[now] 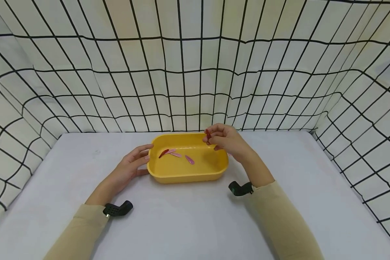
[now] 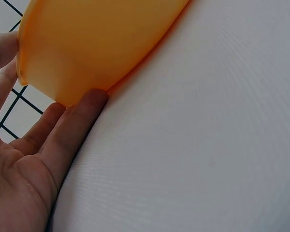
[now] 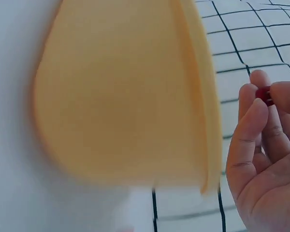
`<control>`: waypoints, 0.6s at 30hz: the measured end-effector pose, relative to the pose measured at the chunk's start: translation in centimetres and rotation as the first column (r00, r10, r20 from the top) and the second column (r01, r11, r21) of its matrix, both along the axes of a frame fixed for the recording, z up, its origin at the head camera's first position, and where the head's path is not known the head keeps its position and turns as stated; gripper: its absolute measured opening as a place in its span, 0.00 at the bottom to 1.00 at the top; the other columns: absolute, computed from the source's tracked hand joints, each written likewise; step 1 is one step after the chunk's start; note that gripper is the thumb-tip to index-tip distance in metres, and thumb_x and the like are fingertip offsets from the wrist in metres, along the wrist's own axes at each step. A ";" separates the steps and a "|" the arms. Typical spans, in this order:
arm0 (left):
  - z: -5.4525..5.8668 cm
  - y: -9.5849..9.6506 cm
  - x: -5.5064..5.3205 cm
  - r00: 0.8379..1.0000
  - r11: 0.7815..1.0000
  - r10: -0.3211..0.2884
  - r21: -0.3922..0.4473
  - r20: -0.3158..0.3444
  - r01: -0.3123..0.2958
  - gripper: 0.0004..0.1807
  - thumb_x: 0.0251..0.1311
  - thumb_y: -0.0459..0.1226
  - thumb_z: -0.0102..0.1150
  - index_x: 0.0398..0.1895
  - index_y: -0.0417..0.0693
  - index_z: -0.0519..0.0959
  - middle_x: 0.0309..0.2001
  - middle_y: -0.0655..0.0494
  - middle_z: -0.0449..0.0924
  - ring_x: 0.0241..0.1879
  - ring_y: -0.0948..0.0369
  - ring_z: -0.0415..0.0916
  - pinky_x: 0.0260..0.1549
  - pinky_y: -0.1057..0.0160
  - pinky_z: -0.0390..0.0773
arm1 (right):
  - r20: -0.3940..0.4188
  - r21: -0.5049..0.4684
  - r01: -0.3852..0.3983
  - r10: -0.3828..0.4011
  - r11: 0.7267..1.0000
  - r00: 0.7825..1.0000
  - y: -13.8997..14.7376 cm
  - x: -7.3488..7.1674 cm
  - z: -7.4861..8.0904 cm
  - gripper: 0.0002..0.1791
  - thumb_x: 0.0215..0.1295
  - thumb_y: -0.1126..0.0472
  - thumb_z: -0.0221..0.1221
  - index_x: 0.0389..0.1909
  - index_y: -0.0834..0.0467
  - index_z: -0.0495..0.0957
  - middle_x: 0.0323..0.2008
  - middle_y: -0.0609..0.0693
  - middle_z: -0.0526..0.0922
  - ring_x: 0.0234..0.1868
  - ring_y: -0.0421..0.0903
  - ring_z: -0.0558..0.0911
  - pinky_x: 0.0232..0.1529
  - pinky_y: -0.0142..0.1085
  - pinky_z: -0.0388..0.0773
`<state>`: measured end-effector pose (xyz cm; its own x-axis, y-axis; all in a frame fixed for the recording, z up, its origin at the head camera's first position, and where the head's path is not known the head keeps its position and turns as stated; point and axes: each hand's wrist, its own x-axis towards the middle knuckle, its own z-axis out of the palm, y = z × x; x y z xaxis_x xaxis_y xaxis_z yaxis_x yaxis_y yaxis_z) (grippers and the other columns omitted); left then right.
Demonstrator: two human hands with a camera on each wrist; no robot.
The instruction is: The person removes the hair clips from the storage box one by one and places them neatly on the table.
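A yellow plastic tray (image 1: pixel 182 178) stands on the white table. My left hand (image 1: pixel 131 162) rests against its left end, fairly straight fingers touching the end wall and rim; in the left wrist view, fingertips (image 2: pixel 94 96) lie low against the wall. Above the tray's far right corner, my right hand (image 1: pixel 225 140) pinches a small red hair clip (image 3: pixel 264 95) between thumb and fingers. Inside the tray, another red clip (image 1: pixel 163 153) lies at the left beside pink clips (image 1: pixel 176 155). A separate pink clip (image 1: pixel 190 159) lies nearer the middle.
Black wire grid panels (image 1: pixel 191 83) rise behind the table and along both sides, with white sheeting behind them. The white tabletop (image 1: pixel 182 220) extends in front of the tray. A sliver of pink (image 1: pixel 229 154) shows just outside the tray's right end.
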<state>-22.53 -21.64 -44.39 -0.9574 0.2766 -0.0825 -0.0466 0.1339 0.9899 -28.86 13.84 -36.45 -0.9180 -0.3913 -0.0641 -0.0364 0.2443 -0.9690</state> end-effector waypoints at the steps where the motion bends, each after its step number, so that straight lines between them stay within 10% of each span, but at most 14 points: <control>1: -0.1 0.0 0.0 1.000 1.000 0.000 0.001 -0.001 0.000 0.29 0.75 0.48 0.50 0.75 0.55 0.61 0.75 0.44 0.56 0.66 0.49 0.67 0.52 0.60 0.82 | -0.003 0.003 0.009 -0.009 1.000 1.000 0.6 0.1 0.0 0.13 0.68 0.66 0.60 0.53 0.61 0.77 0.45 0.54 0.86 0.48 0.53 0.83 0.41 0.34 0.82; 6: -0.1 0.0 0.2 1.000 1.000 0.001 0.005 -0.005 -0.001 0.29 0.74 0.48 0.51 0.75 0.53 0.61 0.75 0.44 0.56 0.65 0.51 0.68 0.51 0.60 0.82 | 0.026 -0.024 0.074 -0.073 0.997 0.997 3.4 0.2 -0.8 0.16 0.71 0.64 0.58 0.56 0.66 0.74 0.47 0.58 0.85 0.49 0.58 0.81 0.33 0.33 0.80; 13: 0.1 0.1 0.2 1.000 1.000 -0.006 0.006 0.002 0.006 0.28 0.76 0.44 0.49 0.75 0.53 0.60 0.75 0.44 0.56 0.66 0.48 0.66 0.52 0.60 0.82 | 0.027 -0.040 0.153 -0.152 0.987 0.988 5.7 0.1 -1.1 0.13 0.72 0.61 0.58 0.53 0.61 0.76 0.45 0.54 0.85 0.50 0.57 0.82 0.54 0.50 0.81; 18: 0.3 0.1 0.2 1.000 1.000 -0.015 0.015 -0.007 0.015 0.29 0.75 0.46 0.50 0.75 0.52 0.60 0.75 0.43 0.55 0.65 0.50 0.67 0.51 0.61 0.82 | 0.006 -0.036 0.157 -0.157 0.987 0.988 6.2 0.3 -0.5 0.11 0.72 0.60 0.58 0.51 0.59 0.76 0.43 0.51 0.86 0.46 0.49 0.83 0.47 0.39 0.83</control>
